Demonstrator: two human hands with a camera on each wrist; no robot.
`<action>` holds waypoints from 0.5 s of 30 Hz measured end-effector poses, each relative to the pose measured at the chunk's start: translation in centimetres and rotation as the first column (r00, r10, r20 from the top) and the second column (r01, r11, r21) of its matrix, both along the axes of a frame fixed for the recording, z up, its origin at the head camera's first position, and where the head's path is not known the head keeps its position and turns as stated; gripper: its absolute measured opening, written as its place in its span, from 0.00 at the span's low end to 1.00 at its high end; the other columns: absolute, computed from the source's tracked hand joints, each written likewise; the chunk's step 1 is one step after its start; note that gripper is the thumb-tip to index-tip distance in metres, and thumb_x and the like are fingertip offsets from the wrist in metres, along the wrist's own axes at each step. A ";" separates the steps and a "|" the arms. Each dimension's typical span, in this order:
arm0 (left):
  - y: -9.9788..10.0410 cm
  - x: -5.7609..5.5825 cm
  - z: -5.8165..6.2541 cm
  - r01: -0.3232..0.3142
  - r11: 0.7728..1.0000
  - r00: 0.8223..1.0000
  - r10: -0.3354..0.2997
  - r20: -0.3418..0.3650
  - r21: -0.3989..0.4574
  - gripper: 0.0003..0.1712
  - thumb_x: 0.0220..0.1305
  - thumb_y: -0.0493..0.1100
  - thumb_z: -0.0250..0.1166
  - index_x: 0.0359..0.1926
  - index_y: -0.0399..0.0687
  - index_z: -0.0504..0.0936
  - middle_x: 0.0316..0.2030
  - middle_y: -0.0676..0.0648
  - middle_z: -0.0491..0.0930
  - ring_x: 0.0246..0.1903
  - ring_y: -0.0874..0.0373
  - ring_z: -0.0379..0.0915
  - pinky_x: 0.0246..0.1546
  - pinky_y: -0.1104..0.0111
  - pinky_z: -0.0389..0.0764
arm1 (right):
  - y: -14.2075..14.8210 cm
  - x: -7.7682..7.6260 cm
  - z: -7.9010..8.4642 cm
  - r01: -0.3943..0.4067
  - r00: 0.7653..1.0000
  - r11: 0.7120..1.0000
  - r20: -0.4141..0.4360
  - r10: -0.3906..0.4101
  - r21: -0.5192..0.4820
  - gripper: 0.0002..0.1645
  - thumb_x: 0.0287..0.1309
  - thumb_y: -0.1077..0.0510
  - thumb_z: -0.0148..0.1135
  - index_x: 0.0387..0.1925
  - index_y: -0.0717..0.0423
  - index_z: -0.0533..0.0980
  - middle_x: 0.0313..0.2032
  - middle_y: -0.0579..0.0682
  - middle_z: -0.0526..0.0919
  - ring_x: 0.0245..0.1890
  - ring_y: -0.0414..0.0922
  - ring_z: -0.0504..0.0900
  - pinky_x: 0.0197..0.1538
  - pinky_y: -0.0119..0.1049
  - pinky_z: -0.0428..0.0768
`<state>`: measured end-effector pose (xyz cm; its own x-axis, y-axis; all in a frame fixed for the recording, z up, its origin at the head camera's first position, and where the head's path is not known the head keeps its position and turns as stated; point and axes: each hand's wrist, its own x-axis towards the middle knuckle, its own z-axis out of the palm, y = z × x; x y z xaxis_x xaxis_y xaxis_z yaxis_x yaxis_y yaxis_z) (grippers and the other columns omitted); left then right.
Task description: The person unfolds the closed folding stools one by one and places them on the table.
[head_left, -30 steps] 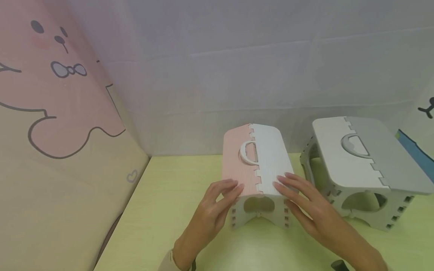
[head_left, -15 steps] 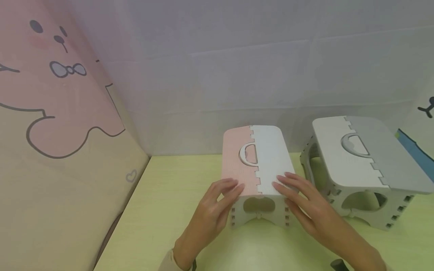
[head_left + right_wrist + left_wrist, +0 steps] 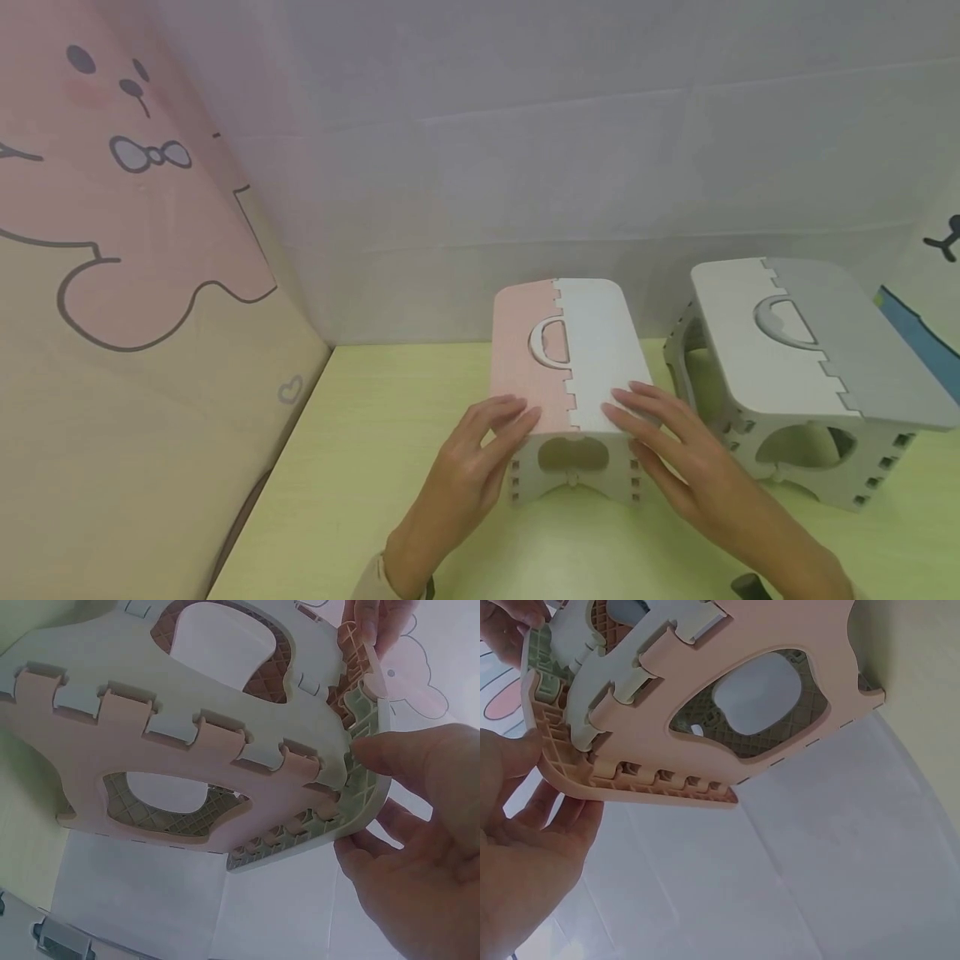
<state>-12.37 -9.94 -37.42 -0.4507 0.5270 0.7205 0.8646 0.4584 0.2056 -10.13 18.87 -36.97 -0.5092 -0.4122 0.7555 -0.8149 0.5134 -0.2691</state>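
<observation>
A small folding step stool (image 3: 603, 333) stands unfolded on the table, its top half pink and half white, with a carry handle set across the seam. At its near left corner my left hand (image 3: 468, 458) grips the pink edge, fingertips on top. My right hand (image 3: 690, 454) holds the near right corner of the white half in the same manner. Both wrist views show the ribbed underside of the stool (image 3: 780, 622) and its hinged legs. There the left thumb (image 3: 517, 750) and the right thumb (image 3: 390, 754) lie against the rim, with the other fingers on the outer face.
A larger white and grey folding stool (image 3: 780, 358) stands unfolded to the right, close to the right forearm. The pale green table (image 3: 375, 433) meets a grey-white curtain (image 3: 525, 167) behind. A cloth with a pink cartoon animal (image 3: 150, 217) hangs left. A dark cylindrical object (image 3: 750, 587) shows at the bottom edge.
The slight ridge along the seam of the pink and white top has sunk, leaving it flatter. Both hands stay at the same corners, and the larger stool is unmoved.
</observation>
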 end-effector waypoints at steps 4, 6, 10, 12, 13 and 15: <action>0.0 0.0 0.0 -0.005 1.000 1.000 0.005 -0.001 -0.002 0.33 0.59 0.23 0.64 0.67 0.40 0.77 0.60 0.40 0.76 0.61 0.46 0.73 0.66 0.60 0.75 | -0.1 -0.2 -0.1 -0.002 1.000 1.000 -0.017 0.002 -0.009 0.26 0.82 0.49 0.45 0.61 0.63 0.78 0.61 0.60 0.78 0.71 0.52 0.68 0.74 0.30 0.63; 0.0 0.1 0.0 -0.007 1.000 1.000 0.007 0.001 -0.001 0.33 0.59 0.23 0.65 0.67 0.40 0.77 0.60 0.40 0.76 0.61 0.46 0.73 0.66 0.60 0.75 | -0.2 -0.2 -0.1 0.003 1.000 1.000 -0.027 -0.003 -0.012 0.26 0.82 0.49 0.45 0.61 0.63 0.78 0.61 0.60 0.78 0.71 0.51 0.68 0.74 0.31 0.63; 0.1 0.1 0.0 -0.014 1.000 1.000 0.014 0.002 0.001 0.32 0.59 0.24 0.65 0.66 0.41 0.78 0.60 0.41 0.77 0.61 0.46 0.73 0.66 0.60 0.75 | -0.2 -0.2 -0.3 0.014 0.999 1.000 -0.030 -0.015 -0.012 0.26 0.82 0.48 0.44 0.62 0.61 0.78 0.62 0.59 0.78 0.72 0.50 0.67 0.74 0.31 0.63; 0.1 0.0 0.0 -0.017 1.000 1.000 0.017 0.004 0.005 0.32 0.60 0.24 0.65 0.66 0.41 0.78 0.60 0.41 0.77 0.61 0.46 0.74 0.66 0.60 0.75 | -0.1 -0.2 -0.3 0.015 1.000 1.000 -0.018 -0.015 -0.009 0.26 0.82 0.48 0.44 0.62 0.61 0.78 0.63 0.58 0.77 0.73 0.49 0.66 0.74 0.30 0.63; 0.1 0.0 0.0 -0.019 1.000 1.000 0.018 0.004 0.006 0.32 0.60 0.24 0.64 0.66 0.41 0.78 0.60 0.41 0.77 0.61 0.46 0.74 0.66 0.60 0.75 | -0.1 -0.2 -0.3 0.015 1.000 1.000 -0.016 -0.015 -0.009 0.26 0.82 0.48 0.44 0.62 0.61 0.78 0.63 0.58 0.77 0.72 0.49 0.66 0.74 0.30 0.63; 0.2 -0.1 0.0 -0.019 1.000 1.000 0.019 0.005 0.010 0.32 0.60 0.24 0.64 0.66 0.41 0.78 0.60 0.41 0.77 0.61 0.46 0.74 0.66 0.60 0.75 | -0.1 -0.3 -0.3 0.013 1.000 1.000 -0.005 -0.013 -0.006 0.27 0.82 0.48 0.44 0.63 0.61 0.78 0.63 0.58 0.77 0.73 0.49 0.66 0.74 0.30 0.62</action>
